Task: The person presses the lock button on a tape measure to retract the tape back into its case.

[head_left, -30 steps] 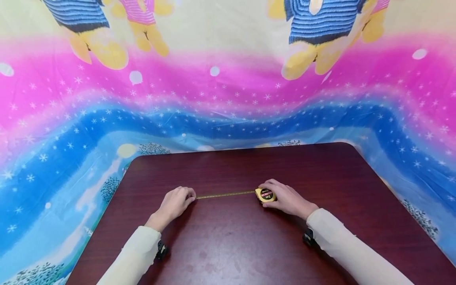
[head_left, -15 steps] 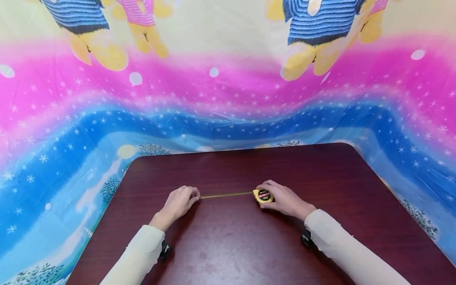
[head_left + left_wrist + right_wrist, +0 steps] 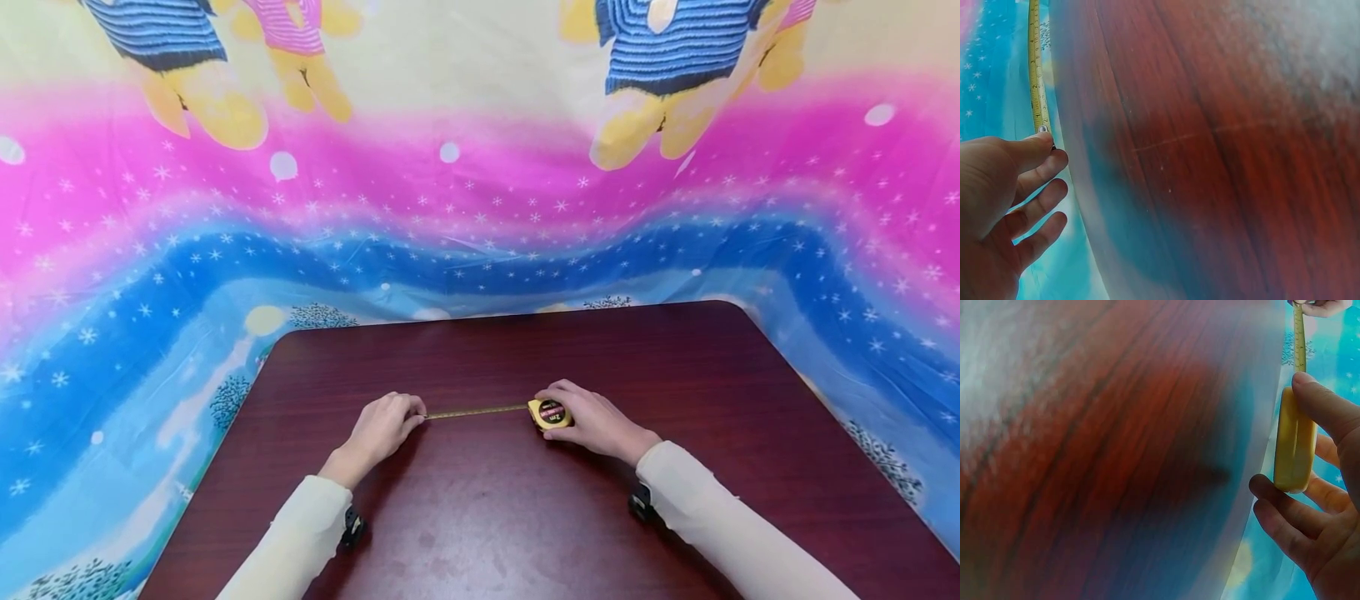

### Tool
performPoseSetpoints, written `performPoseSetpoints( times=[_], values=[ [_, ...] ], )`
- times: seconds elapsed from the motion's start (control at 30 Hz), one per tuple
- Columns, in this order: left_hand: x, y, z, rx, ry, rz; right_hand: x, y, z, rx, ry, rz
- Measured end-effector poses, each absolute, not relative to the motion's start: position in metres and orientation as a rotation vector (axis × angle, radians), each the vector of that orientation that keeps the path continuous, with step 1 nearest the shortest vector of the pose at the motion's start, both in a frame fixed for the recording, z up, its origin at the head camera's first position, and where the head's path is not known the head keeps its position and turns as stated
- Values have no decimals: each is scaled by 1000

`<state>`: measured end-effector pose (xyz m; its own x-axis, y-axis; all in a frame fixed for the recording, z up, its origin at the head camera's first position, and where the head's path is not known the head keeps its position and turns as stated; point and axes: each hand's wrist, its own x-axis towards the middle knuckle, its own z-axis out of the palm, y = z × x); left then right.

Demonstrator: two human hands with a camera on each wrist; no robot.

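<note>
A yellow tape measure with a black and red label reading 2m is gripped by my right hand, thumb and fingers around its case. From it a yellow blade stretches left above the table. My left hand pinches the blade's free end between thumb and forefinger. In the left wrist view the blade's numbered markings run up from the thumb, while the other fingers are loosely bent. The right wrist view shows the case edge-on, with the thumb near the blade's mouth.
Both hands are over a dark red-brown wooden table with rounded corners. Behind it and at its sides hangs a printed curtain in pink, blue and cream. Each wrist bears a small black device under a pale sleeve.
The hands have come a little closer together: my left has shifted right and my right slightly left. The exposed length of blade between them is shorter, and both grips are kept.
</note>
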<state>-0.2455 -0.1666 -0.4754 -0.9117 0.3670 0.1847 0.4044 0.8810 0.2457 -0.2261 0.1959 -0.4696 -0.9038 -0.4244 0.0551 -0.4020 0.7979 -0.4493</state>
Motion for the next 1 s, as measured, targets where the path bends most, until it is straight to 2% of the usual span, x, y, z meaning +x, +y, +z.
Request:
performPoseSetpoints(
  times=[1.0],
  values=[
    [-245,-153,-468,-668,-2951,-404,-225,184,-465,-723,2905,-710]
  ],
)
